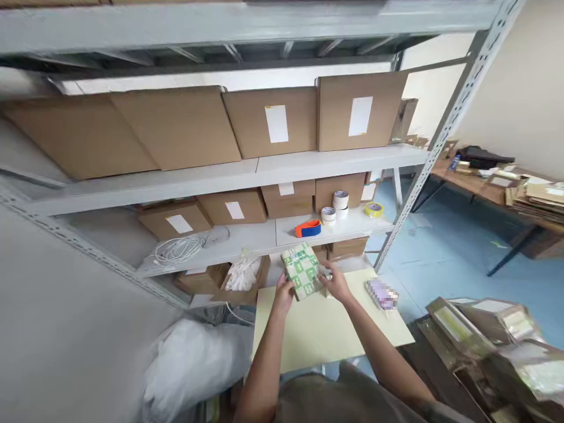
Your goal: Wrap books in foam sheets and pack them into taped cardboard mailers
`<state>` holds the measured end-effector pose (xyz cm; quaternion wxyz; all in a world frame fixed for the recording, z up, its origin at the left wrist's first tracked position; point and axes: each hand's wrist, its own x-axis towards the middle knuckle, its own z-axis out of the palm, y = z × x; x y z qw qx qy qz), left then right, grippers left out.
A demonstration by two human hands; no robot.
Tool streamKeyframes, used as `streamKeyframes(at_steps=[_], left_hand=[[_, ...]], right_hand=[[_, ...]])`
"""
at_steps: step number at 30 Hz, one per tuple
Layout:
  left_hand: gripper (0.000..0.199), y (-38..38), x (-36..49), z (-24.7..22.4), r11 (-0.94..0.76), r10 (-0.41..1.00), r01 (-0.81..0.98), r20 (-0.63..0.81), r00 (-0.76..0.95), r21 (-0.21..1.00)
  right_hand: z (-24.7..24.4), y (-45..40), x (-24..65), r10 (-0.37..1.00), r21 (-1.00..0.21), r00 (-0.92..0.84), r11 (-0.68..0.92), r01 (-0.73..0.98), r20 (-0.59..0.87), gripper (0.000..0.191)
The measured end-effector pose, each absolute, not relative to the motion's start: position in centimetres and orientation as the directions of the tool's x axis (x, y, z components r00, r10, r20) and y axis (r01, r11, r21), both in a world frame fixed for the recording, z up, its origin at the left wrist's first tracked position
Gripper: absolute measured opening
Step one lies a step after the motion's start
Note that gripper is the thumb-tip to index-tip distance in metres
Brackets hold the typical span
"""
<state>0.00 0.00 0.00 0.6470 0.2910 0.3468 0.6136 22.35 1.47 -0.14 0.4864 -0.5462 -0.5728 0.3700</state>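
Note:
A flat package in green-and-white checkered wrapping (302, 271) is held up over the pale yellow tabletop (317, 335), tilted slightly. My left hand (284, 291) grips its lower left edge, thumb on the front face. At the right edge, my right hand (335, 282) closes on the package with bent fingers. Part of a small pale object shows on the table below my right hand, too covered to name. To the right on the tabletop lies a blurred-out purple-and-white item (381, 294).
Metal shelving (264, 179) holds several cardboard boxes (273, 123). Its lower shelf carries a coiled white cable (178, 249), an orange-and-blue band (308, 228), white tape rolls (328, 215) and yellow tape (373, 210). A white sack (198, 364) stands left; stacked cartons (480, 329) lie right.

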Motion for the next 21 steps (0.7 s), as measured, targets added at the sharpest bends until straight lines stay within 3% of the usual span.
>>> streamKeyframes(at_steps=[6,10,15,21], left_hand=[[0.087,-0.2,-1.1,0.0,0.162,0.976,-0.569,-0.046,0.212,0.806],[0.077,0.4,-1.7,-0.4,0.258,0.943,-0.461,-0.118,0.311,0.849],[0.074,0.5,-1.7,-2.7,0.288,0.949,-0.325,-0.222,0.224,0.901],[0.072,-0.1,-0.4,-8.0,0.339,0.939,-0.243,-0.312,0.143,0.909]], right_hand=[[1.3,1.9,23.5,0.948,-0.971,-0.312,-0.134,-0.197,-0.068,0.052],[1.1,1.2,23.5,0.940,-0.902,-0.317,-0.243,-0.357,-0.128,0.057],[-1.3,0.5,24.3,0.951,-0.894,-0.225,-0.282,-0.348,-0.212,0.058],[-6.1,1.4,24.7,0.908,-0.910,-0.256,-0.379,-0.165,-0.332,0.059]])
